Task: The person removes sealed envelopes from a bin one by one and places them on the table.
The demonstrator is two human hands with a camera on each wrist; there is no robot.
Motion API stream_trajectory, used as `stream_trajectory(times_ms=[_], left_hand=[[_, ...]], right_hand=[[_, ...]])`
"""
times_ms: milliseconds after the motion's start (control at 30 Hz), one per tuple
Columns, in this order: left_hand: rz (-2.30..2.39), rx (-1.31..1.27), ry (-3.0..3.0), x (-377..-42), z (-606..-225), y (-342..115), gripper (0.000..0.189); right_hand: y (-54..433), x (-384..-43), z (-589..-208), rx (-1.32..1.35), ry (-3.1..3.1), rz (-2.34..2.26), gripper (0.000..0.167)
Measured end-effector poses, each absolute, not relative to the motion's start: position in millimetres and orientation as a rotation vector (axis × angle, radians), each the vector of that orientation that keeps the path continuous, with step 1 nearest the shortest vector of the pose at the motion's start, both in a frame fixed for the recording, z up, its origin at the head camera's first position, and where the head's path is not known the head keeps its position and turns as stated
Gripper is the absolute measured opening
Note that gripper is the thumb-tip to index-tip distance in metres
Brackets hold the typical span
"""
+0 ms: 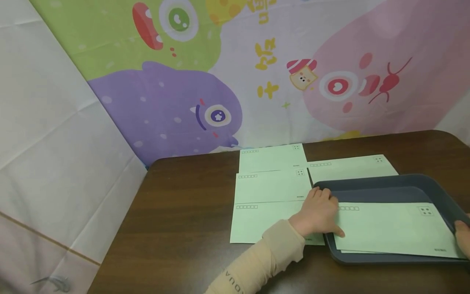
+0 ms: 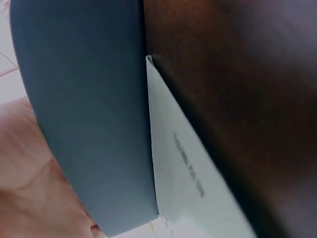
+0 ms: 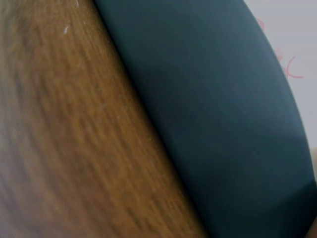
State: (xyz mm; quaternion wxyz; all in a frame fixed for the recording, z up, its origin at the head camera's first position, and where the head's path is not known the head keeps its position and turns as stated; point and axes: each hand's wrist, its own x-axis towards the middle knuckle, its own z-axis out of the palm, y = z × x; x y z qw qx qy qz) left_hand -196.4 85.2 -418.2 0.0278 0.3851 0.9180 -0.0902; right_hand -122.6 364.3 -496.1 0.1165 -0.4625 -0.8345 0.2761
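We look down at a dark brown desk (image 1: pixel 176 220), where a person holds a dark grey tray (image 1: pixel 371 183) by both ends. The left hand (image 1: pixel 318 212) has its grip pinching the tray's left rim, thumb reaching inside; the right hand (image 1: pixel 463 234), partly cut off by the frame edge, pinches the right rim. Inside the tray we find overlapping pale green envelopes (image 1: pixel 389 228). To its left, three more envelopes (image 1: pixel 269 185) lie in a column; another envelope (image 1: pixel 352 167) lies just behind the tray. A cartoon-printed cloth (image 1: pixel 279 110) hangs beyond.

Soft, diffuse light with blurry wrist views
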Motion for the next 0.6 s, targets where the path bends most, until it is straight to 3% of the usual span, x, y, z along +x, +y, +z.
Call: stream_trajectory(times_ms=[300,600], left_hand=[[-0.190,1.145,2.828,-201.8,-418.5,84.9,0.084],[-0.101,1.178,2.903,-199.0,-420.5,84.0,0.076]], right_hand=[[362.1,-125.0,-493.3,-1.289,-2.449,0.821,0.040],[363.9,-123.2,-498.2,-1.197,-2.402,0.834,0.037]])
